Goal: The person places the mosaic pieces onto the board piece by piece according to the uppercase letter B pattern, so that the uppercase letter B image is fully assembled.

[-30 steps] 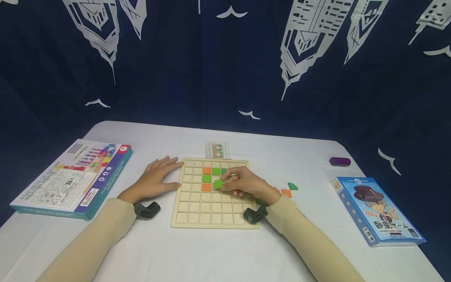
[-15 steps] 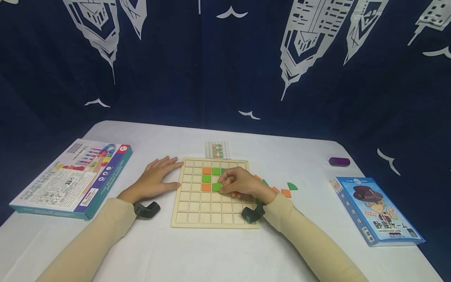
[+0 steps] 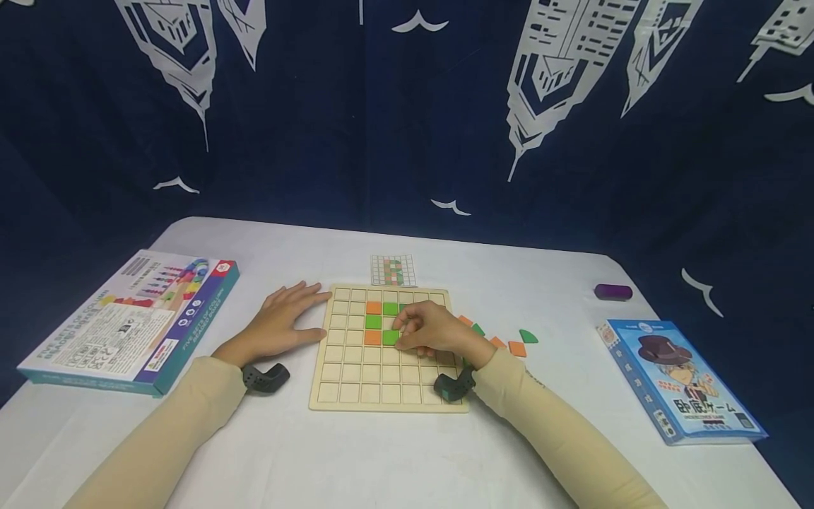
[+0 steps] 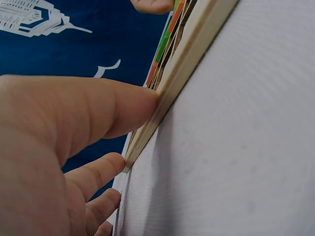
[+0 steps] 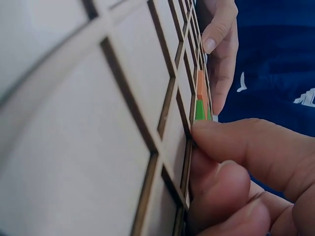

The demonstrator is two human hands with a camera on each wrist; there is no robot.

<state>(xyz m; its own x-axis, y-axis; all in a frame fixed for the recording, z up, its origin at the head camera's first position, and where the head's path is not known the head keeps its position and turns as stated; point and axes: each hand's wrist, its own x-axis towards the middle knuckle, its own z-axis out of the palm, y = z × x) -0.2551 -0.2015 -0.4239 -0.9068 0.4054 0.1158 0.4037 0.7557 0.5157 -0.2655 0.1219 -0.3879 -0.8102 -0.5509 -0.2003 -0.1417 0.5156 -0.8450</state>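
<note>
A pale wooden grid board (image 3: 346, 373) lies on the white table. With curled thumb and fingers, my right hand (image 3: 441, 329) holds a green square tile (image 3: 389, 338) at a cell near the middle, right of an orange tile (image 3: 372, 338). In the right wrist view the thumb (image 5: 231, 140) reaches the tile's edge, and the other fingers are bent below it. Another green tile (image 3: 373, 322) and more tiles fill cells further back, some partly behind the hand. Spread out, my left hand (image 3: 280, 324) touches the board's left edge with thumb and index finger (image 4: 101, 169).
Loose green and orange pieces (image 3: 518, 349) lie right of the board. Behind it is a small pattern card (image 3: 393, 271). One game box (image 3: 133, 318) sits at left, a blue one (image 3: 683, 382) at right, with a purple oblong object (image 3: 613, 292) beyond.
The right hand has moved slightly left and toward the person, bringing the green tile down into line with the orange tile's row. The left hand stays put.
</note>
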